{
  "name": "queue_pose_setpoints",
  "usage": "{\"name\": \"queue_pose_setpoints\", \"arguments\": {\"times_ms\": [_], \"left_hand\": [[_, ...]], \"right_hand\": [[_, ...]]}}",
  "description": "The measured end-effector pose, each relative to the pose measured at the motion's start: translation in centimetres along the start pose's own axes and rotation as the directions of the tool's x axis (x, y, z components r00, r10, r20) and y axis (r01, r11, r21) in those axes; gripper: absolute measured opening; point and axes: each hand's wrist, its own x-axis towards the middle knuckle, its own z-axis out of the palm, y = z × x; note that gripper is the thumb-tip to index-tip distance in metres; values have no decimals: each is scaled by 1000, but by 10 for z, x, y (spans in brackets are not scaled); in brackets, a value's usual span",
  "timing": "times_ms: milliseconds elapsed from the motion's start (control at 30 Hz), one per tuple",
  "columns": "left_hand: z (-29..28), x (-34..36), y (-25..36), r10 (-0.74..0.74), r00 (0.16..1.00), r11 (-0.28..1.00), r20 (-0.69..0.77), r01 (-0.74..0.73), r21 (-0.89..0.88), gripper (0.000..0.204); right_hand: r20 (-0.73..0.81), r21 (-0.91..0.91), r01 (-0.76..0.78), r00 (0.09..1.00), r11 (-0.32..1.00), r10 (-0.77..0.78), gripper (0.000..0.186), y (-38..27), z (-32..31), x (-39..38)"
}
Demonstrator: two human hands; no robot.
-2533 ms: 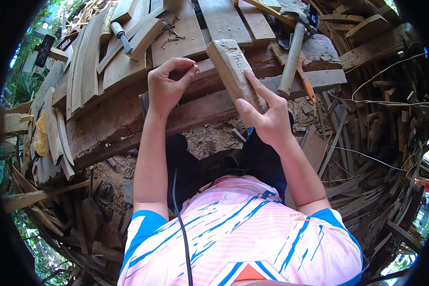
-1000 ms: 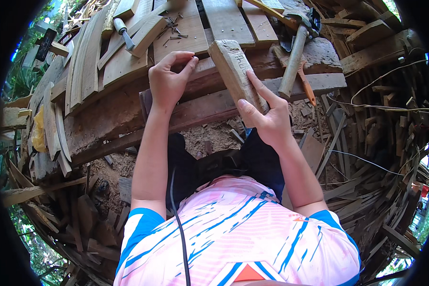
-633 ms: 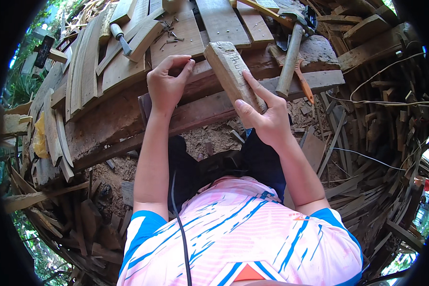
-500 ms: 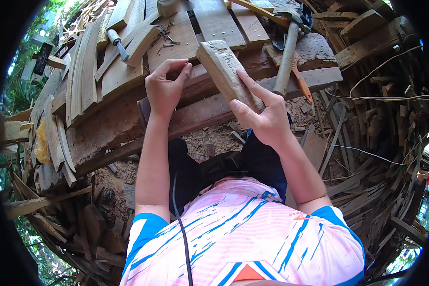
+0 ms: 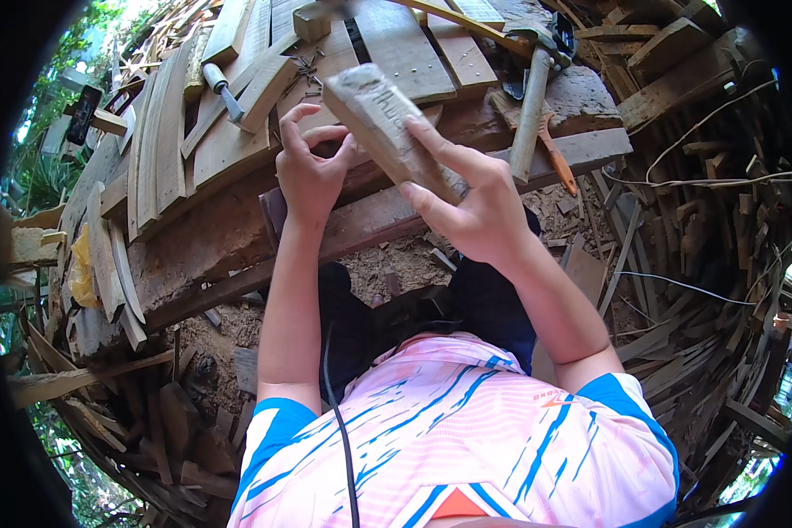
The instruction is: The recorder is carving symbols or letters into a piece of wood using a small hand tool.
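My right hand (image 5: 480,202) is closed round the lower end of a wooden block (image 5: 383,114). The block is tilted, with dark handwriting on its upper face, and its far end points up and left. Just left of it, my left hand (image 5: 312,176) has its thumb and a finger curled together in a pinch, the index finger bent above. Whatever may lie between those fingertips is too small or hidden to make out. Beyond the left hand, several loose nails (image 5: 308,70) lie on the boards of the bench (image 5: 414,66).
A hammer (image 5: 531,114) and an orange-handled brush (image 5: 554,154) lie at the bench's right. A white-handled tool (image 5: 223,92) rests among planks (image 5: 163,132) at the left. A small wood block (image 5: 312,22) sits at the back. Scrap wood (image 5: 678,352) is heaped around.
The wooden block in my right hand has moved left and slightly toward me, closer to my left hand. My left index finger has lifted away from the thumb, while another finger meets it.
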Motion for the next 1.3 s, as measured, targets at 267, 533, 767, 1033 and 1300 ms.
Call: {"name": "queue_pose_setpoints", "arguments": {"times_ms": [267, 533, 767, 1033, 1300], "left_hand": [[1, 2, -3, -52, 998, 998, 22, 53, -26, 58], [-5, 0, 0, -109, 992, 994, 57, 111, -20, 60], [-10, 5, 9, -162, 980, 971, 114, 179, -160, 53], [-8, 5, 7, -169, 979, 978, 117, 181, -104, 51], [-4, 2, -3, -8, 1000, 996, 25, 10, -86, 52]], "right_hand": [[74, -86, -31, 997, 996, 38, 68, 6, -1, 4], [73, -24, -36, 997, 999, 38, 64, 1, -6, 3], [-49, 165, -224, 971, 961, 234, 66, 11, -8, -19], [-31, 165, -251, 965, 954, 259, 66, 14, -9, -21], [-161, 67, 86, 984, 994, -75, 69, -2, -2, -8]]}}
